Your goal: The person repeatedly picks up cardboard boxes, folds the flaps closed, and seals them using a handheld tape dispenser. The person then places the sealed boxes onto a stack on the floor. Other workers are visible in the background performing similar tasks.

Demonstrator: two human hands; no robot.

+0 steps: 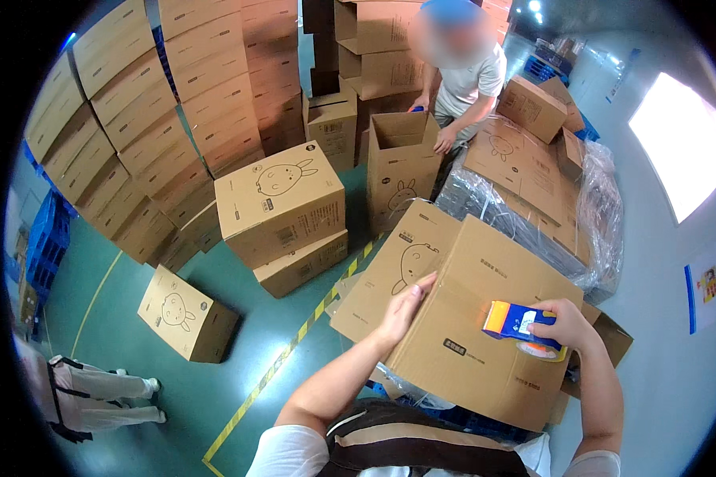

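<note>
A brown cardboard box (485, 286) lies in front of me, its broad face turned up. My left hand (406, 312) holds its left edge, fingers pressed along the side. My right hand (561, 324) is closed around a blue and orange tape dispenser (525, 324), which rests on the box's upper face toward the right. Part of an orange-cored tape roll shows beneath the dispenser. Beside my left hand is a flattened-looking carton panel with a printed rabbit drawing (410, 258); the box partly covers it.
A co-worker (469, 83) in a blue cap handles an open upright carton (406, 171) ahead. Plastic-wrapped cartons (525, 171) stand at right. Two stacked boxes (282, 207) and a single box (184, 314) sit on the green floor. Tall carton stacks (207, 79) rise behind; another person (95, 389) stands left.
</note>
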